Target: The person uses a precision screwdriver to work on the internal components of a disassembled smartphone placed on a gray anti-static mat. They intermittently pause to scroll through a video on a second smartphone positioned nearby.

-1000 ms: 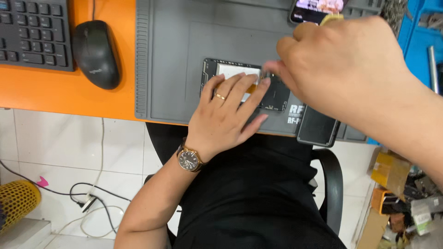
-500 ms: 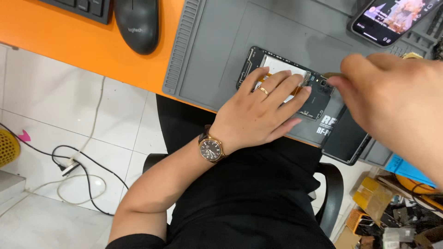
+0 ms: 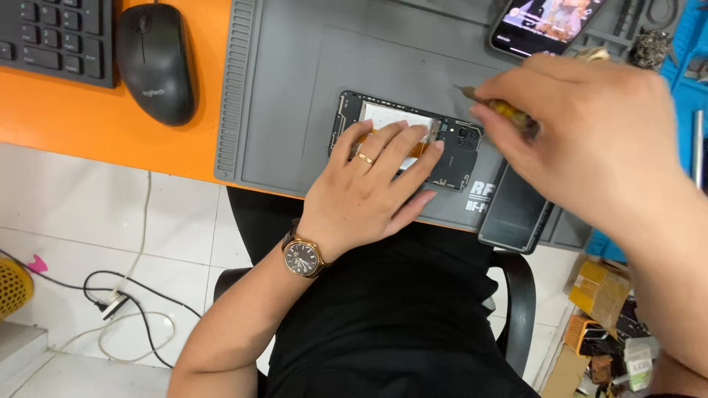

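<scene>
An opened phone [image 3: 457, 147] with its back cover off lies on a grey work mat [image 3: 295, 96]. My left hand [image 3: 372, 188] rests flat on it, fingers spread over its white inner part; it wears a ring and a wristwatch [image 3: 301, 256]. My right hand [image 3: 590, 140] hovers just right of the phone and grips a yellow-handled tool [image 3: 495, 107] whose tip points left, above the phone's top right corner. A dark phone panel [image 3: 514, 210] lies under that hand at the mat's front edge.
A black mouse [image 3: 156, 60] and a keyboard [image 3: 55, 37] sit on the orange desk [image 3: 96, 125] to the left. A second phone [image 3: 542, 22] with a lit screen lies at the back. Cables [image 3: 125, 309] lie on the tiled floor below.
The view has shifted, so the mat and phone sit more central. My right hand has drawn back to the right of the phone, and the tool's tip now shows. My left hand stays on the phone.
</scene>
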